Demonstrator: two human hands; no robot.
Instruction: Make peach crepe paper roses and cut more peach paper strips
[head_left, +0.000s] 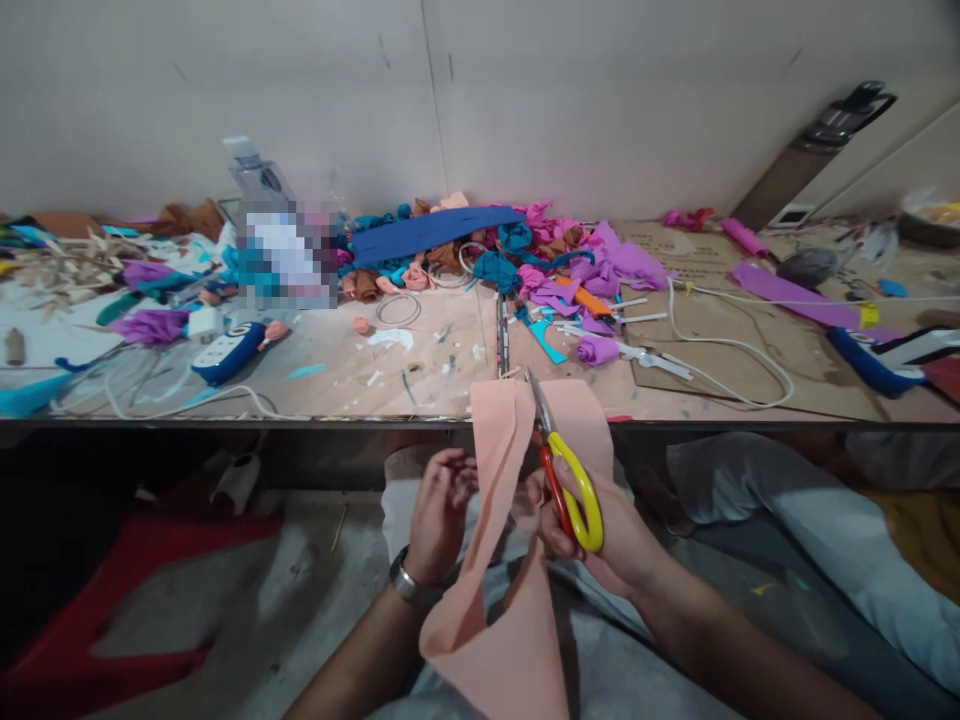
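A long peach sheet of felt [504, 560] hangs over my lap, folded lengthwise and rising to the table edge. My left hand [439, 515] pinches its left edge, fingers curled on the material. My right hand [600, 525] grips scissors [564, 470] with yellow and red handles. Their blades point up and away into the top of the peach sheet, between its two flaps.
The wooden worktable [420, 375] carries piles of purple, pink, teal and brown scraps [555, 265], a blue strip [435, 232], white cables [735, 350], a blue-white power strip [229, 352] and a plastic bottle [259, 180]. A red stool [135, 600] stands lower left; another person's legs [810, 540] are on the right.
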